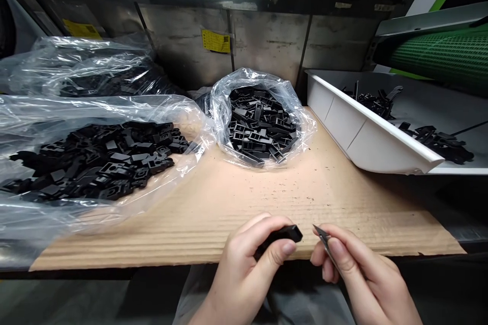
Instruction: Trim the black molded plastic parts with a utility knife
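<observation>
Between the thumb and fingers of my left hand point(247, 264) is a small black plastic part point(281, 236), its end pointing right. My right hand point(362, 269) pinches a thin craft knife point(323, 236), its pointed blade tipped up and left towards the part. A short gap separates the blade from the part. Both hands are above the front edge of a cardboard sheet point(267, 198). Past them an open clear plastic bag point(221, 111) holds many similar black parts point(259, 127).
To the left lies a clear bag point(152, 104) with a heap of black parts point(114, 162); more filled bags point(95, 66) are behind it. A white tray point(381, 137) at the right holds black pieces point(442, 142), below a green mesh roller point(442, 56). Dark specks dot the cardboard.
</observation>
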`<state>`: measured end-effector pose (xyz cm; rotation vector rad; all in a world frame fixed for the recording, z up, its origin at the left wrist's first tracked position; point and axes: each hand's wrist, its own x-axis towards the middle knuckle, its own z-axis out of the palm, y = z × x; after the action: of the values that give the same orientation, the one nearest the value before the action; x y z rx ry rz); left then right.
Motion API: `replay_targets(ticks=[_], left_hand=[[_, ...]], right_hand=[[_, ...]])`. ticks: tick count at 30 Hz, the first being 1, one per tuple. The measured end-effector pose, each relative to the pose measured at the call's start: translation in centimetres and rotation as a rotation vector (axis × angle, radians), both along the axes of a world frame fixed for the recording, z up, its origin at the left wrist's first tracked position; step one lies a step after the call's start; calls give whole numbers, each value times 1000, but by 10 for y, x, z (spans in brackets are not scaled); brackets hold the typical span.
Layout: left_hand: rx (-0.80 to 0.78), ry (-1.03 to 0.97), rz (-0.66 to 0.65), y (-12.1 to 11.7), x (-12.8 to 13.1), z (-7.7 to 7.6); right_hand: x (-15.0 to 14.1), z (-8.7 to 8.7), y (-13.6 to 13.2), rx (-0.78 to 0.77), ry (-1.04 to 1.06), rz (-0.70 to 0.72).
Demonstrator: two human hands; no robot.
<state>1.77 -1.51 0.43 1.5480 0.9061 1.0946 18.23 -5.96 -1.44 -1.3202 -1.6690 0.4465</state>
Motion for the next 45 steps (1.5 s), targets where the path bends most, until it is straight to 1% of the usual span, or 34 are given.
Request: replay_targets(ticks=[2, 3, 4, 5, 7, 9, 12, 14, 17, 20, 23, 26, 29, 34, 36, 39, 40, 45], left_hand=[[-113, -56, -13, 0, 1, 0], [-151, -70, -11, 0, 1, -1], [-157, -67, -4, 0, 0, -1], [-132, -47, 3, 1, 0, -2], [-22, 4, -11, 1, -1, -3], [48, -6, -30, 1, -2, -3], [24, -83, -11, 0, -1, -4], [3, -96, -5, 0, -1, -4], [-1, -93, -20, -1, -3, -4], [14, -109, -30, -1, -5, -5], [37, -111, -33, -1, -7, -5], [57, -96, -37, 0, -6, -5], [81, -95, -37, 1, -6, -6], [83, -91, -76, 0, -7, -6], [61, -92, -74, 0, -7, -6], [14, -108, -60, 1, -7, -6], [11, -109, -65, 2, -7, -6], [100, -72, -130, 5, -10, -7]], right_hand=[[-1, -3, -3, -65, 48, -23], [-2, -4, -5, -77, 57, -44], [-3, -5, -5, -70, 62, -68], [-4, -4, -6, -47, 53, -81], [-4, -2, -5, 33, 19, -82], [-2, 2, -2, 101, -20, -67], [-2, 7, 1, 124, -38, -50], [-5, 8, 2, 137, -42, -27], [-16, 7, 3, 182, -39, 16], [-28, 5, 5, 218, 13, 56], [-36, 4, 7, 233, 53, 40], [-36, 4, 8, 200, 47, 35], [-33, 5, 10, 152, 26, 66], [-27, 7, 12, 98, 81, -7], [-27, 6, 10, 51, 120, -32], [-31, 3, 4, -82, 251, -96], [-32, 2, 3, -97, 280, -105], [-37, 2, 4, 3, 236, -66]])
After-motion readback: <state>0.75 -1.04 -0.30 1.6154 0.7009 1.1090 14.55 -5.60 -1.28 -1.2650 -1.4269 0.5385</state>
